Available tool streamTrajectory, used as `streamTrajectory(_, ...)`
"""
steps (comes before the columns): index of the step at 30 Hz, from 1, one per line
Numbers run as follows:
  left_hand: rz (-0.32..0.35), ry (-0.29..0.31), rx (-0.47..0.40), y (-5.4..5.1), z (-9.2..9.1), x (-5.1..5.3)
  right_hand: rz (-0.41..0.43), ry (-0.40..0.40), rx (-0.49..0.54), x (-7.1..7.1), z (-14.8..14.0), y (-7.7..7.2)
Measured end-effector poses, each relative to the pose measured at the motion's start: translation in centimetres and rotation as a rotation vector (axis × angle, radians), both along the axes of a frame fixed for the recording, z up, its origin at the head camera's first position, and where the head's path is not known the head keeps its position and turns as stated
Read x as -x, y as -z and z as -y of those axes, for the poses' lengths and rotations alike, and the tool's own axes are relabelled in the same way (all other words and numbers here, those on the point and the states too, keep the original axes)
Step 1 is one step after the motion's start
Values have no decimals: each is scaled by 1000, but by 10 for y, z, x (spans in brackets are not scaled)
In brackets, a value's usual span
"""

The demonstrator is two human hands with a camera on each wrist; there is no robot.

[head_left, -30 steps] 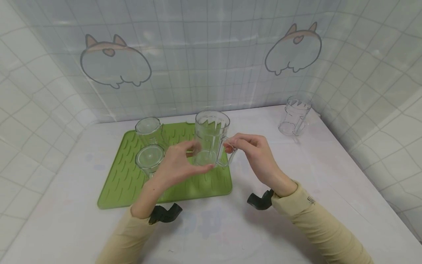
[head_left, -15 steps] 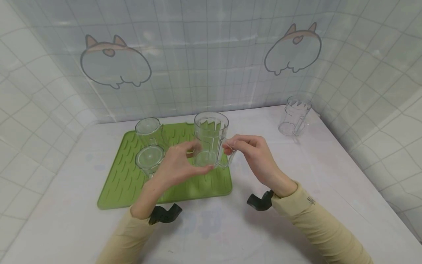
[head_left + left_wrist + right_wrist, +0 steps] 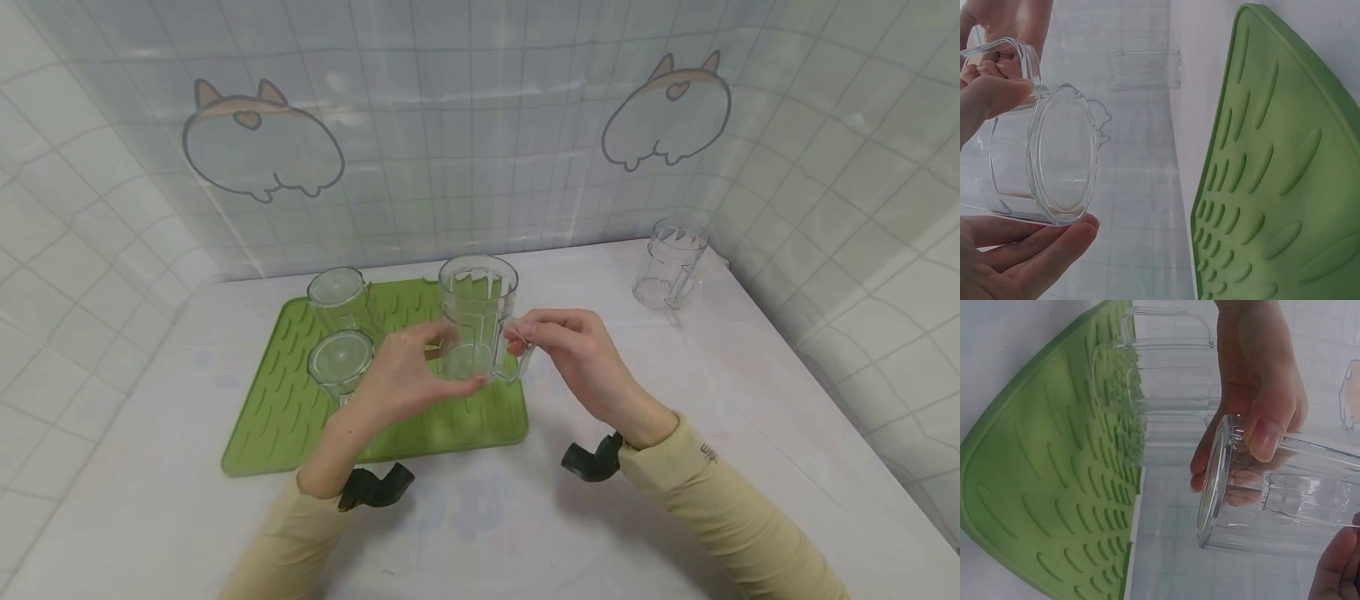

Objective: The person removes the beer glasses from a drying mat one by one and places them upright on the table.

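A clear glass mug (image 3: pixel 478 292) is held upright in the air over the green drying mat (image 3: pixel 262 433), its open rim up. My left hand (image 3: pixel 401 371) grips the mug's body low down, thumb on the near side and fingers on the far side. On the mug's right, my right hand (image 3: pixel 573 342) pinches the handle near its top. The left wrist view shows the round mug base (image 3: pixel 1063 150) clear of the mat. Two similar mugs stand on the mat's left side, bases up: a rear mug (image 3: pixel 337 290) and a front mug (image 3: pixel 341 358), partly behind my left hand.
Another clear mug (image 3: pixel 671 265) stands upright at the table's back right, near the corner. A white cloth (image 3: pixel 480 533) covers the table. Tile-patterned sheeting (image 3: pixel 465 150) rises behind and on both sides.
Both hands keep their hold on the mug. It has sunk slightly and shifted a little to the left, with the right hand following. The other mugs and the mat have not moved.
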State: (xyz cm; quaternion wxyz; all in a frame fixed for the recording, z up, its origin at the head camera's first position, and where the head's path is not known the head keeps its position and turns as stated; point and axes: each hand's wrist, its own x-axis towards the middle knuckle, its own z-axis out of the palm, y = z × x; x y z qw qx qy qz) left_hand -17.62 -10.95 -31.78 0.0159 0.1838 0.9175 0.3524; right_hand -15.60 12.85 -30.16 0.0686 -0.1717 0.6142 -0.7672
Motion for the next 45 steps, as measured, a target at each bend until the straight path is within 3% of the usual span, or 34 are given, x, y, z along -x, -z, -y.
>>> streamTrajectory(11, -17, 16, -9, 2, 0, 0, 40, -30, 35, 0, 1, 0)
streamTrajectory(31, 28, -5, -3, 1, -2, -1, 61, -38, 51, -5, 0, 0)
streamTrajectory(45, 52, 18, 9, 0, 0, -2, 81, -48, 54, -6, 0, -1)
